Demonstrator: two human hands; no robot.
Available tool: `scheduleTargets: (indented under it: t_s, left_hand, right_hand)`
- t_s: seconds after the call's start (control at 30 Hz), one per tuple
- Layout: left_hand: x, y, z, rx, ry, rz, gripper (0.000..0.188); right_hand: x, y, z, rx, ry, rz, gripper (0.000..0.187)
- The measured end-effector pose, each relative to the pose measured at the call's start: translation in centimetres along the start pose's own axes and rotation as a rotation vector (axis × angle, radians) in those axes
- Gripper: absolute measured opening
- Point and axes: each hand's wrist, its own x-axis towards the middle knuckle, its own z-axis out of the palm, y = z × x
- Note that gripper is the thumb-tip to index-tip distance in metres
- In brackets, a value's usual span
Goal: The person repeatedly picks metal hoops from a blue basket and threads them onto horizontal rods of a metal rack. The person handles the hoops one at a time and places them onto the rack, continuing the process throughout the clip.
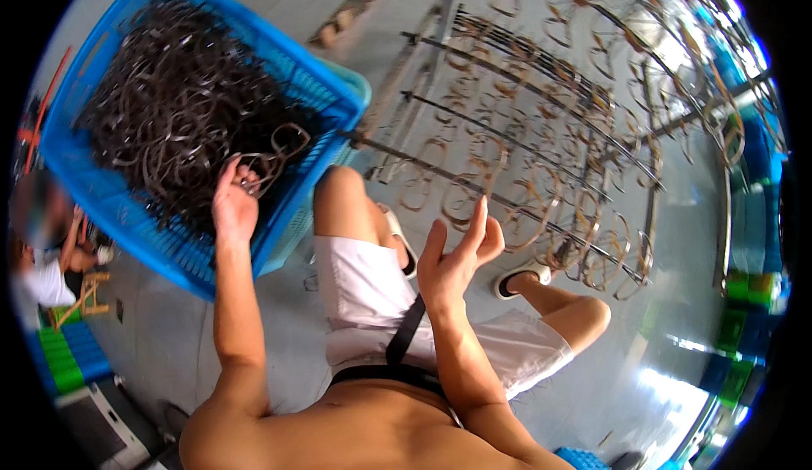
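Observation:
My left hand (235,208) is over the near side of a blue plastic basket (182,277), its fingers curled round a thin looped strip (290,139). A tangled heap of thin, dark, glossy curved strips (182,98) fills the basket. To the right, my right hand (461,259) is raised above my lap with thumb and forefinger apart, and nothing shows between them. Just past its fingertips, brownish wire-like loops (499,166) hang from a dark bar (440,168) of a rack. Whether the forefinger touches a loop cannot be told.
The rack's several bars (507,140), hung with many loops, stretch to the far right. A pale green basket (292,237) sits under the blue one. Another person (51,275) is at the far left by a wooden stool (85,301). Green and blue crates (744,301) line the right.

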Motion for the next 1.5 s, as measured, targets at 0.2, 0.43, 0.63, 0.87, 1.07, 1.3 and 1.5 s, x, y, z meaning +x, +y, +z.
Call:
scheduleTargets:
  t_s: [0.2, 0.43, 0.63, 0.87, 1.07, 1.3, 1.5]
  left_hand:
    - [-2.9, 1.2, 3.2, -0.03, -0.074, 0.044, 0.02]
    - [-4.7, 1.6, 2.6, 0.49, -0.286, 0.353, 0.021]
    - [-3.9, 3.7, 1.8, 0.75, -0.612, 0.443, 0.014]
    - [-7.3, 6.3, 7.7, 1.293, -0.818, 0.586, 0.014]
    - [-9.1, 5.4, 5.9, 0.407, -0.493, 0.217, 0.024]
    - [-6.1, 0.3, 6.7, 0.767, -0.315, 0.285, 0.027]
    - [-4.8, -4.9, 11.0, 1.023, -0.423, 0.294, 0.028]
  right_hand:
    - [-1.2, -4.7, 7.8, 0.75, -0.808, 0.279, 0.033]
    - [3.2, -5.3, 12.1, 1.516, -1.464, 1.271, 0.069]
    - [3.0, -3.5, 11.7, 1.575, -1.478, 1.357, 0.033]
    - [-0.1, -4.9, 12.1, 1.536, -0.79, 1.538, 0.025]
    - [-0.2, -3.0, 6.0, 0.835, -0.158, 0.365, 0.023]
    - [0.7, -0.1, 7.9, 0.4, -0.021, 0.443, 0.032]
    - [2.0, -0.8, 9.2, 0.36, 0.046, 0.474, 0.031]
